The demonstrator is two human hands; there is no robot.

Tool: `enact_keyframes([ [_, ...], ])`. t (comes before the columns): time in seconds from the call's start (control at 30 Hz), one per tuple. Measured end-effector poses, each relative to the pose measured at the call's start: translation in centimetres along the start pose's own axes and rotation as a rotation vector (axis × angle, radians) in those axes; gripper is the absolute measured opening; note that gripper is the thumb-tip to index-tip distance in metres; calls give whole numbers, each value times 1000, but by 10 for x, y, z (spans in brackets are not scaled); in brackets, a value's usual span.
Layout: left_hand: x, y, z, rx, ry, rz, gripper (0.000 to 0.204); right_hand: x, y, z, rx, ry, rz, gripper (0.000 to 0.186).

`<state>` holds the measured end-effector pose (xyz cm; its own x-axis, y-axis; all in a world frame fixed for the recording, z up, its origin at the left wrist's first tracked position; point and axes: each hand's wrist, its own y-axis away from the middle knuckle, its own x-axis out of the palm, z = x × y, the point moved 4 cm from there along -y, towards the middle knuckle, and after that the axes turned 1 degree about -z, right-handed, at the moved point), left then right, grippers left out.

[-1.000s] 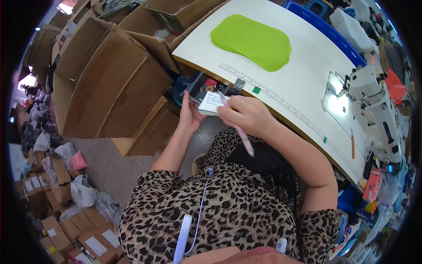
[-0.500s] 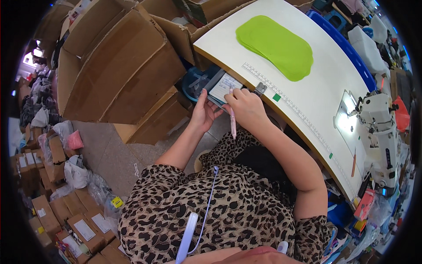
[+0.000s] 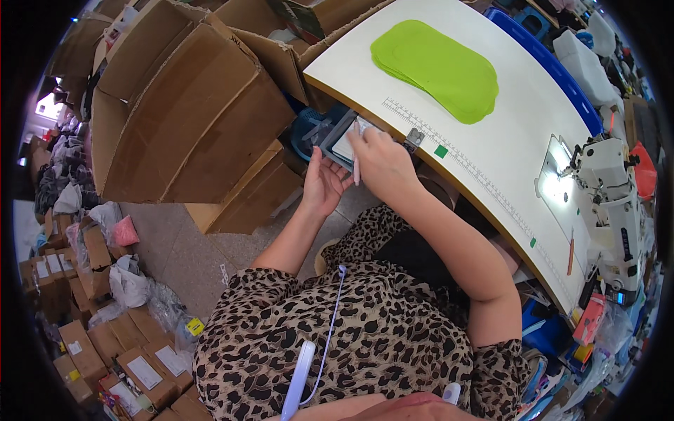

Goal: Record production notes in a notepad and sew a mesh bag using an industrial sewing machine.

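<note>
At the table's edge a small grey drawer (image 3: 334, 137) sticks out, with a white notepad (image 3: 342, 147) lying in it. Over the notepad, my right hand (image 3: 382, 161) is closed round a pale pink pen (image 3: 357, 172), whose lower end shows below the fingers. It hides much of the pad. My left hand (image 3: 324, 185) is palm up with its fingers apart, beside the drawer's near side. Its fingertips are partly hidden there, and I cannot tell whether they touch the drawer.
On the white table (image 3: 449, 168) lie a stack of lime-green rounded sheets (image 3: 435, 70), a printed ruler strip (image 3: 467, 168) and a small wooden-handled tool (image 3: 571, 252). A lit sewing machine (image 3: 611, 189) stands at the right. Large cardboard boxes (image 3: 189, 112) and a teal basket (image 3: 303, 133) are left of the drawer.
My right hand has moved left and in over the drawer with the pen, covering more of the notepad. The left hand stays nearly in place. The view has shifted slightly.
</note>
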<state>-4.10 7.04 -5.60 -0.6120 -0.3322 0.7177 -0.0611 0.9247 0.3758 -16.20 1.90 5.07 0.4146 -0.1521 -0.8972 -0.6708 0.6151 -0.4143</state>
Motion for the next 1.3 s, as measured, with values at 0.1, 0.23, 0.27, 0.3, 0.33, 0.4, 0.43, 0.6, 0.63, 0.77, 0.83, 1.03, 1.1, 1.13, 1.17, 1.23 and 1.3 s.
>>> enact_keyframes([
  [0.1, 5, 3, -1, 22, -3, 12, 70, -3, 10, 9, -241, -116, -33, 26],
  [0.23, 3, 1, -2, 23, 4, -43, 71, 10, 5, -1, -243, -109, -23, 22],
  [0.27, 3, 0, 0, 2, 35, -60, 66, 13, 2, -7, -164, -152, -20, 29],
  [0.3, -3, -1, 1, -4, 20, -52, 66, 16, -1, -11, -85, -198, -18, 37],
  [0.33, -8, -3, 2, -3, 38, -7, 65, 17, -4, -10, -17, -300, 32, 49],
  [0.4, -7, -2, 3, 3, 74, 6, 64, 19, -6, -5, 17, -624, 78, 62],
  [0.43, 4, 2, 0, 20, 73, -23, 63, 15, -6, -1, 14, -665, 126, 67],
  [0.6, 19, -4, -3, 82, 5, -13, 64, -5, 4, -5, -68, -761, 203, 51],
  [0.63, 18, -10, -2, 101, -31, 11, 68, -12, 10, -6, -120, -695, 241, 46],
  [0.77, 34, -50, 8, 62, 44, 4, 71, -58, 46, -20, -201, -489, 331, 34],
  [0.83, 47, -72, 12, 63, 59, -3, 81, -82, 68, -34, -162, -458, 252, 32],
  [1.03, 85, -99, 8, 233, -131, -29, 71, -170, 160, -114, 348, -413, -42, 28],
  [1.1, 54, -101, -20, 674, -502, -214, 71, -185, 209, -149, 522, -336, -222, 26],
  [1.13, 56, -87, -25, 1039, -823, -377, 76, -192, 236, -166, 641, -295, -293, 25],
  [1.17, 96, -56, -26, 1248, -1103, -322, 79, -198, 268, -180, 753, -305, -384, 23],
  [1.23, 161, -27, -25, 1368, -1330, -55, 78, -196, 316, -200, 904, -330, -537, 21],
  [1.3, 210, -44, -27, 1301, -1542, 400, 63, -191, 332, -211, 920, -449, -610, 22],
])
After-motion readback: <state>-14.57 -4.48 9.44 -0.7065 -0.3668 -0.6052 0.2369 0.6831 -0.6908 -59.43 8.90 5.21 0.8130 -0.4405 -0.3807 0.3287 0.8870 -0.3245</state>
